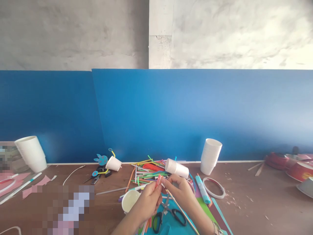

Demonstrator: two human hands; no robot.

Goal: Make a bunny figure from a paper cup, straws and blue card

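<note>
My left hand (150, 199) is closed around a short pink-red piece (158, 180) that looks like a straw, its end sticking up past the thumb. My right hand (180, 190) meets it fingertip to fingertip, pinching a long thin white-and-orange strip (180, 208) that runs down toward the lower right. Below both hands, scissors (167, 208) with black handles lie spread on blue paper (168, 227). A white paper cup (130, 200), its mouth facing me, sits beside my left wrist. Behind the hands is a pile of coloured straws (144, 174).
Stacked white cups lie on the straws (177, 167); more stacks stand right (211, 156) and left (31, 153). A tape roll (215, 188) lies near a blue tube (202, 189). A cup with blue cutouts (113, 163) is back left. A blue panel (171, 114) borders the table.
</note>
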